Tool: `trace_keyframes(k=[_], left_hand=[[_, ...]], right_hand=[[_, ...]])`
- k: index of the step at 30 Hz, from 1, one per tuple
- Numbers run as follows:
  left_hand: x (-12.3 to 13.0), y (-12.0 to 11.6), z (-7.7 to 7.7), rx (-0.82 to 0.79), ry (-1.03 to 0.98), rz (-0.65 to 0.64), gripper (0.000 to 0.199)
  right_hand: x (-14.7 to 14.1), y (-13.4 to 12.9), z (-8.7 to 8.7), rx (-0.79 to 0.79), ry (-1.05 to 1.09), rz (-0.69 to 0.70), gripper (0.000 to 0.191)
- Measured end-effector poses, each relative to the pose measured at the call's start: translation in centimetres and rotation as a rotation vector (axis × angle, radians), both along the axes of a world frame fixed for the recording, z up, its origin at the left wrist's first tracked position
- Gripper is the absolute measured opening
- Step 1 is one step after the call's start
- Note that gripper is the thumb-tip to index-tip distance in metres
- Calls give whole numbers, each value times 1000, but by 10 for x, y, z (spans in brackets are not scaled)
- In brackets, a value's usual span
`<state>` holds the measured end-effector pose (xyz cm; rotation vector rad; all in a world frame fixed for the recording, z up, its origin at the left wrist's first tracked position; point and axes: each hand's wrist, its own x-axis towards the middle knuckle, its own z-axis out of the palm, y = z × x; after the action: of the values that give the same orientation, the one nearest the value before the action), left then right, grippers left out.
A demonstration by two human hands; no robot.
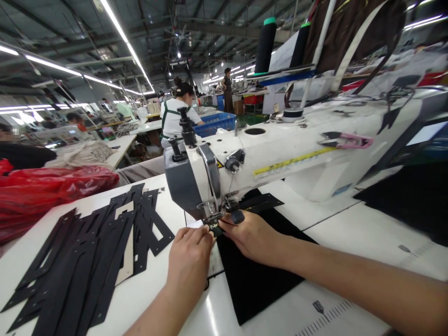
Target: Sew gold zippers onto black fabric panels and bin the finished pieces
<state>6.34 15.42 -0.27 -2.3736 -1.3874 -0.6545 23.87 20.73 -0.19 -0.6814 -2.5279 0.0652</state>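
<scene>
A black fabric piece point(259, 284) lies flat on the white table, its far end under the head of a white sewing machine point(280, 149). My right hand point(254, 235) is on this fabric, fingers drawn together at its edge beside the presser foot point(214, 223). From the left, my left hand point(192, 252) has its fingers curled in close to the foot, over a small dark edge there. What exactly its fingertips pinch is hidden. Behind my right hand, a black strip point(264, 201) rests on the machine bed.
Many black strips with cut-out slots point(80, 252) are heaped on the table's left. A red plastic bag point(52, 186) lies beyond them. Pink-handled snips point(346, 140) rest on the machine arm. More black fabric point(413, 200) lies at right. A person point(177, 114) sits by a blue crate point(219, 122).
</scene>
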Motion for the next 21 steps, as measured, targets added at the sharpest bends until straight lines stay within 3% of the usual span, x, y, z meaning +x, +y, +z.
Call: trace_keyframes(k=[21], left_hand=[[-3,5,-2,-21,-63,15,13]], right_hand=[[-2,3,-3,26,-10,-14,21]])
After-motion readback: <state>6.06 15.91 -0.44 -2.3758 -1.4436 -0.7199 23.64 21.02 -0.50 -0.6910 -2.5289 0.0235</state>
